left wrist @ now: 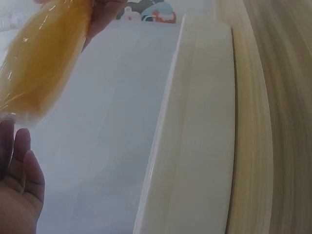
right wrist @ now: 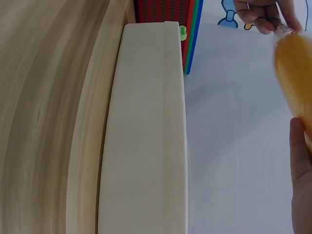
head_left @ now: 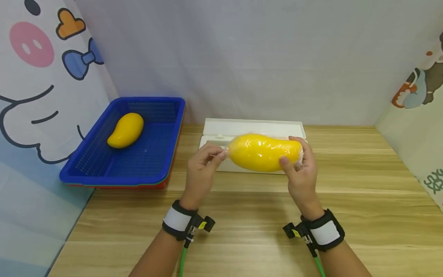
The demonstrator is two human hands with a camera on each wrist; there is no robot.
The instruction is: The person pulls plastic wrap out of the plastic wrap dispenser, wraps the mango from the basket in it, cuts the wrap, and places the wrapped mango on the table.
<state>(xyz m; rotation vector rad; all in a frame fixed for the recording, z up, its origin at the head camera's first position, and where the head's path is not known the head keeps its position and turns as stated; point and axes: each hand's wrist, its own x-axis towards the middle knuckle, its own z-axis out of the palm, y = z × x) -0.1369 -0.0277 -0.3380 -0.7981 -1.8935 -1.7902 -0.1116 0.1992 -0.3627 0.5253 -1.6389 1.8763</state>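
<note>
A yellow mango (head_left: 263,152) wrapped in clear plastic film is held level in the air, in front of a white lidded box. At its left end my left hand (head_left: 200,171) pinches the gathered tip of the film (head_left: 225,151) between thumb and fingers. My right hand (head_left: 302,175) grips the mango's right end, thumb on the near side, with bunched film (head_left: 299,163) beside it. In the left wrist view the film shines over the mango (left wrist: 46,58). The right wrist view shows the film drawn together at the left hand (right wrist: 265,14).
Behind the mango, the long white box (head_left: 254,127) stands on the wooden table with its lid raised. To the left, a blue basket (head_left: 121,179) stacked on green and red ones holds another yellow mango (head_left: 126,130). A pale curtain (head_left: 242,65) hangs at the back.
</note>
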